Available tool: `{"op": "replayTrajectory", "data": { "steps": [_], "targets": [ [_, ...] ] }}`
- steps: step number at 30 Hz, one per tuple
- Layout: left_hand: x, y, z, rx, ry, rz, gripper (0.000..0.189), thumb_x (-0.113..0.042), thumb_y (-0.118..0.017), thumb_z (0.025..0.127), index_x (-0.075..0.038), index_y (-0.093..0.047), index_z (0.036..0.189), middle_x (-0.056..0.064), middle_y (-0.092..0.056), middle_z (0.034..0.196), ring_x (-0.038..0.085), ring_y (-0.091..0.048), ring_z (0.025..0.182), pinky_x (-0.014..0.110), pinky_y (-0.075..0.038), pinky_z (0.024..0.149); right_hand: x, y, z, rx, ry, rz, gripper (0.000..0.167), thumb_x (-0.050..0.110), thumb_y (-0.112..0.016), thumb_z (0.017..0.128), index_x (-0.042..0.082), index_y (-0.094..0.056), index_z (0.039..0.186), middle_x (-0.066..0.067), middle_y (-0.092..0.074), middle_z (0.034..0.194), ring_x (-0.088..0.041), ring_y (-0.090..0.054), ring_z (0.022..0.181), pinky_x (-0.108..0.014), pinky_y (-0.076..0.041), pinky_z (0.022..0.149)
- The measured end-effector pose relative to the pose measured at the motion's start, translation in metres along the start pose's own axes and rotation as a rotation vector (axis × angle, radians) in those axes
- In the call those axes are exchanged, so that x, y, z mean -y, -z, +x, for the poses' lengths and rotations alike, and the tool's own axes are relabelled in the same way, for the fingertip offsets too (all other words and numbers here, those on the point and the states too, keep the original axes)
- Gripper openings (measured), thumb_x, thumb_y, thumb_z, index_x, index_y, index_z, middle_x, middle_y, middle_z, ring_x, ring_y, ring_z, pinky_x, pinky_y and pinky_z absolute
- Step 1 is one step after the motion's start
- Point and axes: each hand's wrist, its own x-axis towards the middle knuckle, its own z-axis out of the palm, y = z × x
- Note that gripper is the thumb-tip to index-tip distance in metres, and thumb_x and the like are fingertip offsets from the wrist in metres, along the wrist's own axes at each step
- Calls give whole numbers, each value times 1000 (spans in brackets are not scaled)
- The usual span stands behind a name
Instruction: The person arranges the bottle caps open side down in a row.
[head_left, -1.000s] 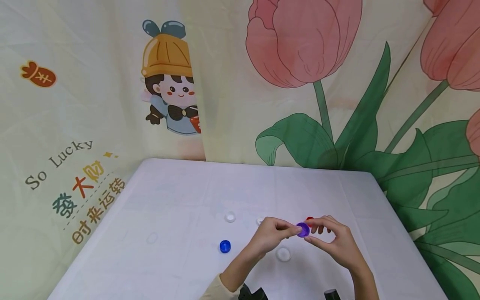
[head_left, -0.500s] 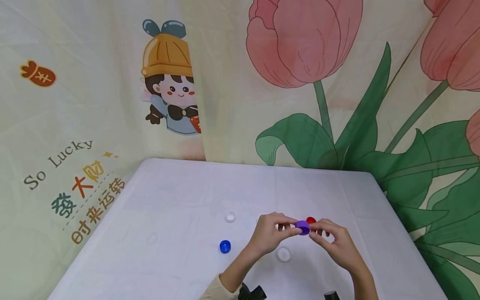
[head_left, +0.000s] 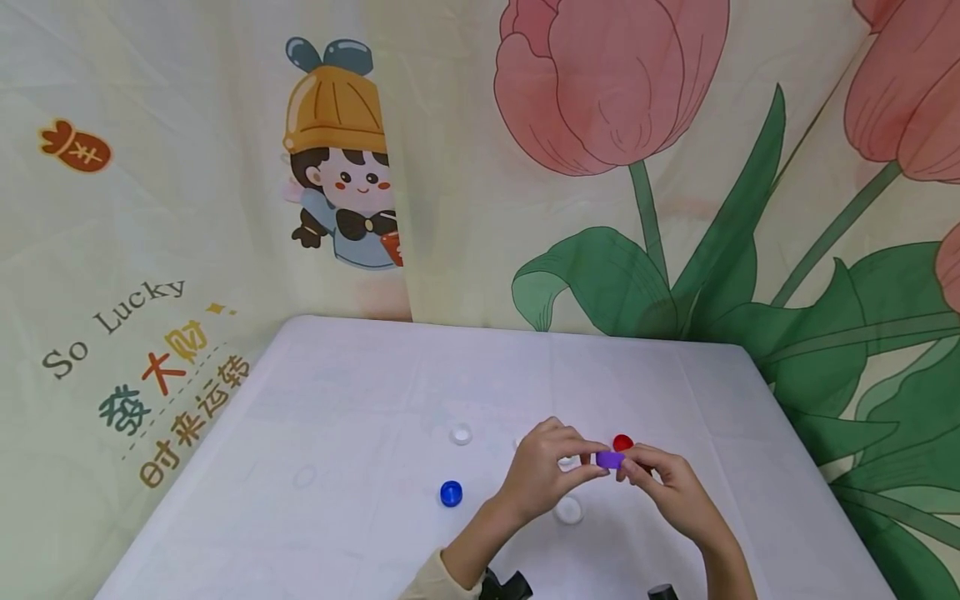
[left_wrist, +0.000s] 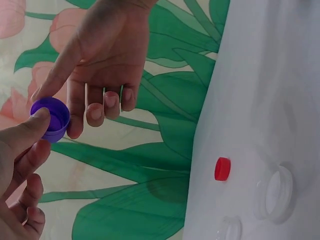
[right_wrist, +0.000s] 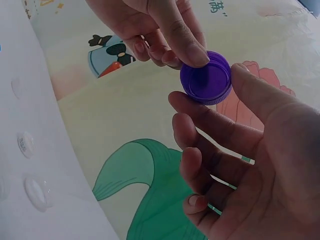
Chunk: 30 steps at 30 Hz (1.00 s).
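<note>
A purple bottle cap (head_left: 609,460) is held up above the table between both hands, seen edge-on in the head view. My left hand (head_left: 538,475) holds its left side between thumb and forefinger. From the right, my right hand (head_left: 670,486) pinches it with thumb and forefinger. In the right wrist view, the cap's hollow inside (right_wrist: 205,82) shows, with the left thumb over its rim. The right hand's other fingers are loosely bent below it. A red cap (head_left: 622,443) lies on the table just behind the purple one.
On the white-covered table (head_left: 360,400) lie a blue cap (head_left: 451,494) left of the hands, a white cap (head_left: 568,510) in front, and a pale cap (head_left: 461,434) farther back. Another pale cap is partly hidden behind the left hand. Black objects (head_left: 510,587) show at the bottom edge.
The purple cap has turned from showing its round face to edge-on. My left thumb and forefinger have spread wider on it, while the right fingertips have drawn together at its right side.
</note>
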Motion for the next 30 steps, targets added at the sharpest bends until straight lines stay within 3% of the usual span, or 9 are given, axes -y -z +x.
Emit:
{"op": "replayTrajectory", "data": {
  "steps": [11, 16, 21, 30],
  "targets": [
    [2, -2, 0, -1, -26, -6, 22, -30, -74, 77, -16, -74, 94, -11, -61, 69, 3, -43, 72, 11, -33, 61, -1, -1, -1, -2, -1, 32, 14, 12, -53, 94, 14, -64, 84, 2, -61, 84, -15, -52, 80, -30, -41, 67],
    [2, -3, -1, 14, -1, -41, 27, -31, -75, 76, -16, -74, 98, -10, -60, 71, 4, -44, 73, 12, -35, 62, -3, -1, -2, -37, 4, 37, 9, 9, -58, 90, 10, -67, 94, 1, -59, 80, -14, -49, 73, -27, -41, 60],
    [3, -3, -1, 24, 17, -56, 39, -33, -77, 73, -16, -70, 108, -9, -57, 74, 6, -45, 75, 12, -35, 62, -3, 0, -2, -97, 17, 0, 18, 5, -67, 83, 10, -68, 101, 3, -57, 78, -13, -46, 71, -27, -39, 57],
    [2, -2, -2, 21, 58, -93, 37, -32, -78, 72, -15, -72, 104, -7, -54, 74, 13, -47, 75, 14, -34, 62, 20, 3, -1, -122, 146, 39, 25, -9, -71, 73, 1, -67, 96, 0, -54, 73, -17, -46, 67, -33, -34, 59]
  ]
}}
